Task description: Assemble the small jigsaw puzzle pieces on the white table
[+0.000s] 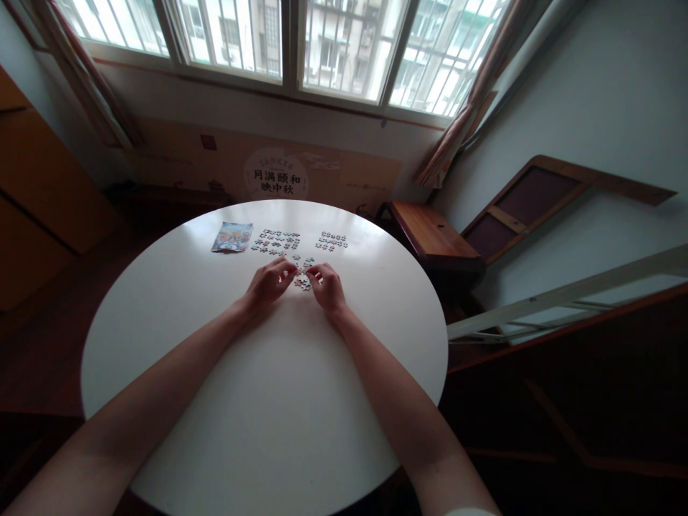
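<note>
Both hands meet over a small pile of jigsaw puzzle pieces (pixel 303 283) on the white round table (pixel 258 401). My left hand (pixel 273 279) is closed, thumb and fingers pinched at the pile's left side. Opposite it, my right hand (pixel 327 284) pinches from the right. A pale puzzle piece (pixel 302 273) shows between the fingertips; which hand grips it is too small to make out. Beyond my left hand, rows of loose puzzle pieces (pixel 276 241) lie spread out. A second group of pieces (pixel 332 241) lies farther right.
A colourful printed packet or sheet (pixel 233 237) lies at the table's far left. Behind the table's right edge stands a wooden stool or small bench (pixel 434 228). A printed cardboard panel (pixel 344 168) leans below the barred windows. Wooden furniture (pixel 559 401) stands at right.
</note>
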Demonstrator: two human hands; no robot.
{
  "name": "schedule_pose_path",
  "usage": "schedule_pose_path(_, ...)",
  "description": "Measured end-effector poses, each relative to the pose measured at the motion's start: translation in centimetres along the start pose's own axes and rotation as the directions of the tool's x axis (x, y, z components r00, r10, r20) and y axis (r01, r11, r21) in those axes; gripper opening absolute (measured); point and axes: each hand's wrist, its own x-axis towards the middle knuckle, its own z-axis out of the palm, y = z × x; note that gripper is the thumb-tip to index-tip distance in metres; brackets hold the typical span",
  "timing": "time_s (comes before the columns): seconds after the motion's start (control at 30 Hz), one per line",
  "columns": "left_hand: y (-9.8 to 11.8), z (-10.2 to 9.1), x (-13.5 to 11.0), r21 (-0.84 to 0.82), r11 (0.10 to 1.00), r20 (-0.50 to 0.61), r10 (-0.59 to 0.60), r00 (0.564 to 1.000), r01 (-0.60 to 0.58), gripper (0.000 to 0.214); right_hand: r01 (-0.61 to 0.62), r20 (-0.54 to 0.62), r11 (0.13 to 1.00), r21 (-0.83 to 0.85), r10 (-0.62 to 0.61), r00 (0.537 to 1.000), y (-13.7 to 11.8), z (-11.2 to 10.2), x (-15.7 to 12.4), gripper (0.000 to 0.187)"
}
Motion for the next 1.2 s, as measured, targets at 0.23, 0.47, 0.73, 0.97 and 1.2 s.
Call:
schedule_pose_path(0.23,0.13,-0.12,-0.01,0.008,1.0,0.007,-0.006,1.0,0.006,0.02,0.009,0.008,1.0,0.022,-0.009,1.0,-0.1,-0.07,0.01,0.011)
schedule_pose_path(0.47,0.15,-0.09,-0.02,0.008,1.0,-0.005,-0.014,1.0,0.014,0.019,0.026,-0.001,0.999,0.031,-0.026,1.0,0.09,0.11,0.03,0.009)
schedule_pose_path(0.73,0.24,-0.16,0.05,0.042,0.999,0.005,-0.033,0.999,0.032,0.02,0.028,-0.006,0.999,0.035,-0.028,1.0,0.03,0.08,0.04,0.008)
schedule_pose_path(0.97,0.19,-0.17,0.03,0.045,0.999,0.02,-0.026,0.999,0.025,0.021,0.028,-0.011,0.999,0.03,-0.028,1.0,0.11,0.1,0.04,0.008)
schedule_pose_path(1.2,0.2,-0.15,0.02,0.046,0.999,0.024,-0.023,0.999,0.022,0.02,0.021,-0.003,0.999,0.039,-0.02,1.0,0.37,0.25,0.08,0.008)
